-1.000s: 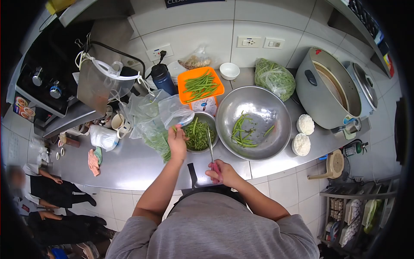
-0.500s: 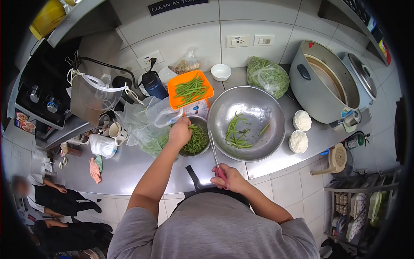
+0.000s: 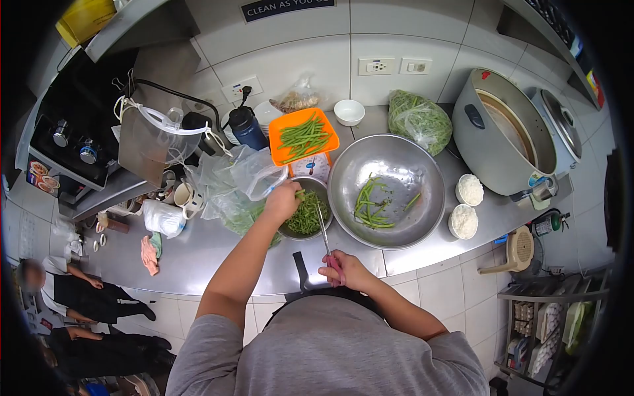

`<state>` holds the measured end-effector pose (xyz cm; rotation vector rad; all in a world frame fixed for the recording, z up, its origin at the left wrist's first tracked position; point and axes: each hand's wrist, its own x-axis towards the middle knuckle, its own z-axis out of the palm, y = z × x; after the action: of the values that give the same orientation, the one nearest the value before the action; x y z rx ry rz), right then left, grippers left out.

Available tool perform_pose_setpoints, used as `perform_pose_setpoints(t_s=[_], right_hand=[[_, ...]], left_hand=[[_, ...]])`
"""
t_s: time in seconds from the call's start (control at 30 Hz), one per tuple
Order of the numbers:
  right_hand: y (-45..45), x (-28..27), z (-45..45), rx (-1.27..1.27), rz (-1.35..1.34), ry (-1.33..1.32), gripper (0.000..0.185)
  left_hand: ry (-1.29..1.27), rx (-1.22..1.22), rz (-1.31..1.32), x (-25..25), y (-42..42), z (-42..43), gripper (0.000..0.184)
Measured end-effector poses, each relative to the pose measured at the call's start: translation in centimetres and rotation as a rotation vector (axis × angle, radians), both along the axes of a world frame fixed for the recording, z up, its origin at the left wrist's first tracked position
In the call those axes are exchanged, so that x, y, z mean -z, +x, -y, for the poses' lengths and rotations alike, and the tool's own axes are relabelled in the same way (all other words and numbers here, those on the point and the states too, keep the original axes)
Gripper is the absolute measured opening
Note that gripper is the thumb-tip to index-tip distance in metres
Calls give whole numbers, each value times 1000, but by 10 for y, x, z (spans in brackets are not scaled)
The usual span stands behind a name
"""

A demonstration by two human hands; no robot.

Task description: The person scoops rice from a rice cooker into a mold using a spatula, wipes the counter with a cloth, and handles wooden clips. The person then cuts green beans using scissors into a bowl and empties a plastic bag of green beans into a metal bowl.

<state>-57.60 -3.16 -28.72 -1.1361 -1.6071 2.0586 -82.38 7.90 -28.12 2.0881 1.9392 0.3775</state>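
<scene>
My left hand [image 3: 282,202] is closed on a few green beans [image 3: 300,195] at the left rim of a small metal bowl. Cut green bean pieces [image 3: 305,219] fill that bowl. In my right hand [image 3: 349,272] are scissors [image 3: 325,232] with pink-red handles, and their blades reach over the cut pieces. Just right of it stands a large steel bowl [image 3: 422,228] with some whole beans [image 3: 371,206] lying inside. Behind the small bowl, an orange tray [image 3: 279,125] of long green beans rests on a kitchen scale [image 3: 310,166].
Plastic bags [image 3: 221,181] lie left of the small bowl. Two cups of white grated food [image 3: 464,222] stand right of the large bowl. Further back are a bag of greens [image 3: 419,122], a white bowl [image 3: 349,112] and a big pot [image 3: 492,148]. Two people [image 3: 82,290] are at the far left.
The scissors have swung left from the large bowl's rim to over the small bowl. My left hand stays by that bowl. The whole view has shifted slightly.
</scene>
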Motion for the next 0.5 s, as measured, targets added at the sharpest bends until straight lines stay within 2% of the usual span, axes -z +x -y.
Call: perform_pose_setpoints(t_s=[0.07,0.13,0.17,0.23,0.37,0.47,0.5], right_hand=[[-6,8,1,26,15,33,61],[-13,12,0,11,55,39,61],[-15,12,-2,1,97,49,62],[-17,10,-9,1,97,-8,62],[-18,9,-21,-27,106,-119,61],[-17,11,-21,-57,82,-102,60],[-17,11,-19,-65,60,-91,61]], left_hand=[[34,-17,99,0,-4,3,18],[-129,-98,266,0,-7,5,18],[-128,-99,267,-1,-10,8,18],[-290,11,492,-5,-14,17,20],[-404,23,536,-11,-18,29,22],[-466,9,671,-10,-19,33,22],[-464,-123,921,-10,-17,34,23]])
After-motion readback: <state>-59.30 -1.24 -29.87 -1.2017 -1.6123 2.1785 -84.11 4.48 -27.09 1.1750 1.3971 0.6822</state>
